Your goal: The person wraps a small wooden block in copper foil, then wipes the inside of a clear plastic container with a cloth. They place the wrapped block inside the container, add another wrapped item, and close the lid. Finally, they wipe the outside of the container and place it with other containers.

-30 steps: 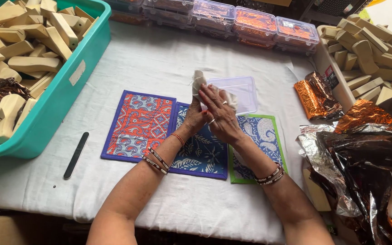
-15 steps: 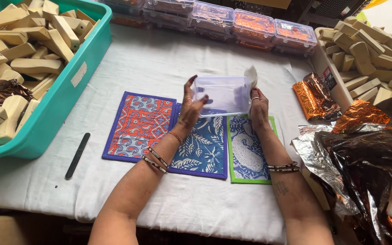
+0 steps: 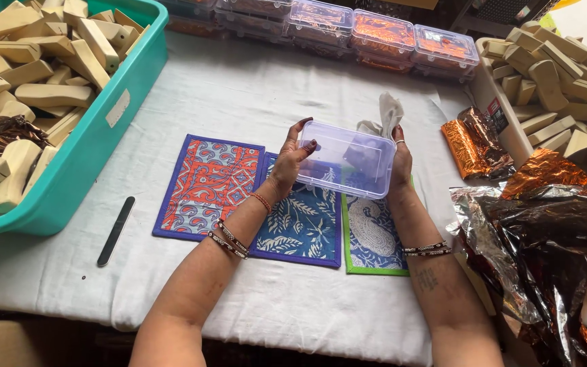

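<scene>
Both hands hold a clear plastic box (image 3: 346,160) up in the air, just above the mats. The left hand (image 3: 291,160) grips the left end of the box, with its thumb on the near side and its fingers curled over the top edge. The right hand (image 3: 400,163) grips the right end, and it also pinches a small white cloth (image 3: 386,114) that sticks up behind the box. The box looks empty and you can see right through it.

Under the box lie three quilted mats, side by side and touching. The one on the left is an orange and blue mat (image 3: 207,185). The middle one is a blue leaf mat (image 3: 300,224). The one on the right is a green-edged mat (image 3: 371,234).

All of this sits on a white tablecloth (image 3: 239,88). A black nail file (image 3: 115,230) lies near the left. A teal tub (image 3: 90,146) full of wooden blocks (image 3: 32,68) is at the far left. On the right are more wooden pieces (image 3: 558,75) and crinkly foil sheets (image 3: 545,224). A row of filled plastic boxes (image 3: 382,34) stands at the back.
</scene>
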